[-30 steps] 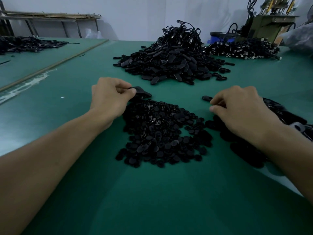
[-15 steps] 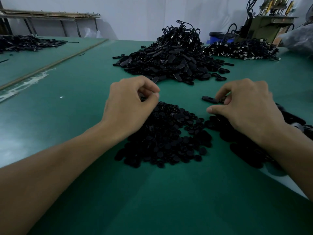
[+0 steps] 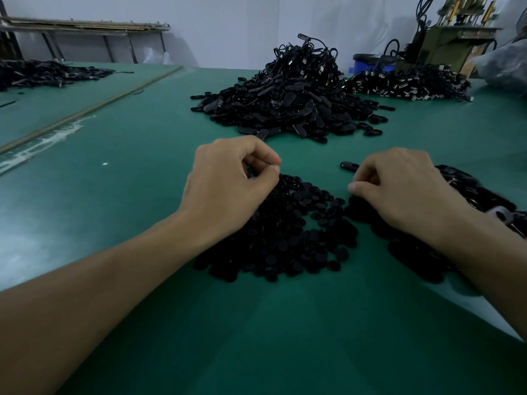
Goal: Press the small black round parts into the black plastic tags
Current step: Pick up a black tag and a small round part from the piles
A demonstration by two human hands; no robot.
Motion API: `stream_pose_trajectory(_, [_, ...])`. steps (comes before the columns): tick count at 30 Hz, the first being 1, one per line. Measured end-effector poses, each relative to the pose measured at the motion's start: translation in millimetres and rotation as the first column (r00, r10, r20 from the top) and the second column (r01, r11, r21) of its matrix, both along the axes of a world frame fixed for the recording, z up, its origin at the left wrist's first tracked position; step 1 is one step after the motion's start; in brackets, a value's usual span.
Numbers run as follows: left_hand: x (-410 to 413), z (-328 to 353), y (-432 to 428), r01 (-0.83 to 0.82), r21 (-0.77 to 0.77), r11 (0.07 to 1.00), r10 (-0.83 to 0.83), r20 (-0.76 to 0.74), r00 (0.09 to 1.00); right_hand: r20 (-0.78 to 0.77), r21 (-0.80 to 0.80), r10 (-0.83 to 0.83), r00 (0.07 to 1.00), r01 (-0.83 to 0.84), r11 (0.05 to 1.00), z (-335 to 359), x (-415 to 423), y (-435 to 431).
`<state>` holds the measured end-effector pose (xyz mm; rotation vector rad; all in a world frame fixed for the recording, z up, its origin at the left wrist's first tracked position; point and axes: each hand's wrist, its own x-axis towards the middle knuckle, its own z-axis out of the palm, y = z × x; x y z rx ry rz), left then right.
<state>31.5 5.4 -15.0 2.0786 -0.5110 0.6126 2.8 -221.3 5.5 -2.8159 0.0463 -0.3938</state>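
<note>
Small factory assembly floor, seen from a worker's bench.
Heaps of black plastic tags (image 3: 285, 101) and small round parts (image 3: 285, 232) lie on a long green work table (image 3: 142, 166); an olive-green machine (image 3: 445, 44) and a metal rack (image 3: 85, 27) stand by the pale wall (image 3: 228, 24).

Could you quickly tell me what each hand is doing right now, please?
Left hand: fingers curled, thumb on forefinger; what it holds cannot be told.
Right hand: curled, seemingly pinching a black oval plastic tag.
</note>
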Motion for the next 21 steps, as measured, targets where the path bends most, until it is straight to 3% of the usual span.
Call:
stream_pose_trajectory(5, [-2, 0, 0, 0.018, -0.012, 1.0, -0.018, 0.042, 0.999, 0.271, 0.079, 0.122, 0.955, -0.148, 0.986, 0, -3, 8])
stream_pose_trajectory(7, [-5, 2, -3, 0.047, -0.041, 0.998, -0.044, 0.059, 0.997, 0.332, 0.211, 0.172, 0.928, -0.25, 0.945, 1, -5, 15])
stream_pose_trajectory(11, [-11, 4, -7, 0.085, -0.049, 0.995, -0.083, 0.042, 0.996, 0.319, 0.631, 0.288, 0.903, -0.429, 0.646, -1, -8, 30])
stream_pose_trajectory(15, [-11, 5, -8, 0.146, -0.042, 0.988, -0.146, -0.018, 0.989, 0.357, 0.828, 0.336, 0.871, -0.462, 0.317, 0, -10, 37])
stream_pose_trajectory(18, [-9, 5, -8, 0.214, -0.075, 0.974, -0.219, -0.065, 0.974, 0.378, 0.864, 0.325, 0.867, -0.456, 0.212, 1, -11, 39])
stream_pose_trajectory(21, [-8, 7, -7, 0.249, -0.166, 0.954, -0.263, -0.068, 0.962, 0.365, 0.874, 0.324, 0.873, -0.441, 0.202, 1, -12, 39])
